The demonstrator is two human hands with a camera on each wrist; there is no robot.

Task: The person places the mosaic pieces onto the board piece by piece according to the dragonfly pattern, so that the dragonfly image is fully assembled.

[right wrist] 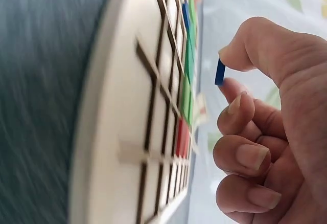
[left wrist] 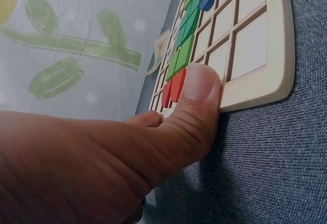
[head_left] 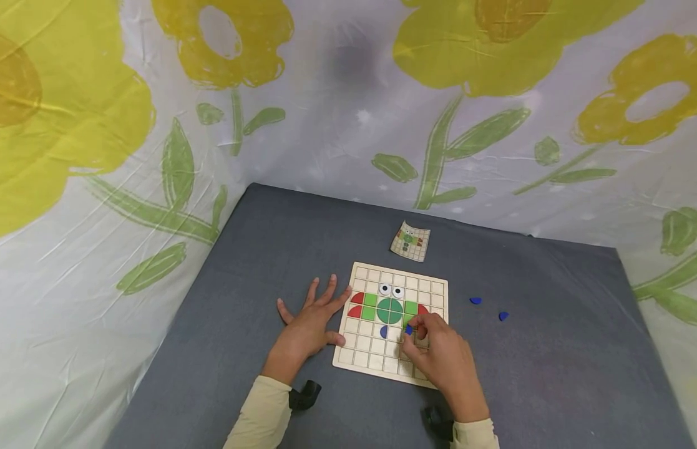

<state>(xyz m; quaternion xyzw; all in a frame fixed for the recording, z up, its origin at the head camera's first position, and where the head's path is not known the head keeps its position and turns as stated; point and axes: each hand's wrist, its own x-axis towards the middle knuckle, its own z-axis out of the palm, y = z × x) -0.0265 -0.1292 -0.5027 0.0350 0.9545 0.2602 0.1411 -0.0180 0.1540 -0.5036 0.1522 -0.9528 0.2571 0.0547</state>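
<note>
A wooden grid board [head_left: 376, 360] lies on the dark cloth, with red, light green and dark green pieces and two eye pieces set in its squares. One blue quarter-circle piece [head_left: 384, 332] sits below the dark green circle. My left hand [head_left: 309, 330] is spread at the board's left edge, its thumb [left wrist: 199, 83] resting on the rim. Over the board's right half, my right hand [head_left: 440, 352] pinches another blue piece [right wrist: 220, 72] between thumb and index finger, held above the surface. The other right fingers are curled in.
Two loose blue pieces [head_left: 475, 300] lie on the cloth right of the board. Behind it stands a small curled picture card [head_left: 410, 242] showing a similar pattern. Dark wrist-camera mounts [head_left: 305, 395] sit at both wrists. Flower-printed fabric walls [head_left: 326, 125] surround the table.
</note>
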